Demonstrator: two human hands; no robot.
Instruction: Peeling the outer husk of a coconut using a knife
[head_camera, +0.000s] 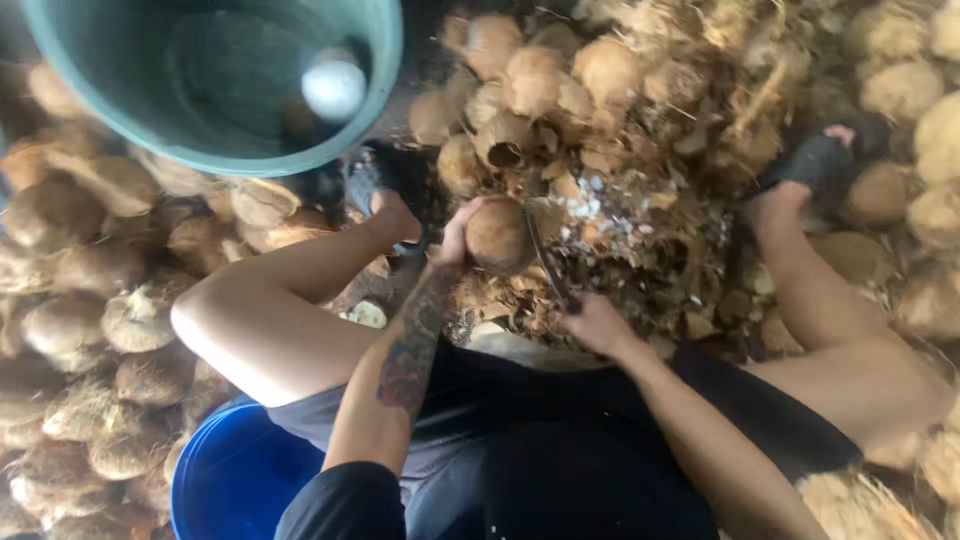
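Observation:
My left hand (455, 238) grips a brown husked coconut (499, 235) and holds it in front of my knees. My right hand (597, 325) is closed on the handle of a dark knife (545, 262), whose blade runs up along the coconut's right side. A tattoo covers my left forearm. I sit low, with bare legs spread to both sides and feet in dark sandals.
A large teal bucket (380, 80) at the top left holds a white peeled coconut (334, 88). A blue bucket (235, 470) stands by my left thigh. Heaps of brown coconuts (90, 300) and loose husk scraps (640, 230) lie all around.

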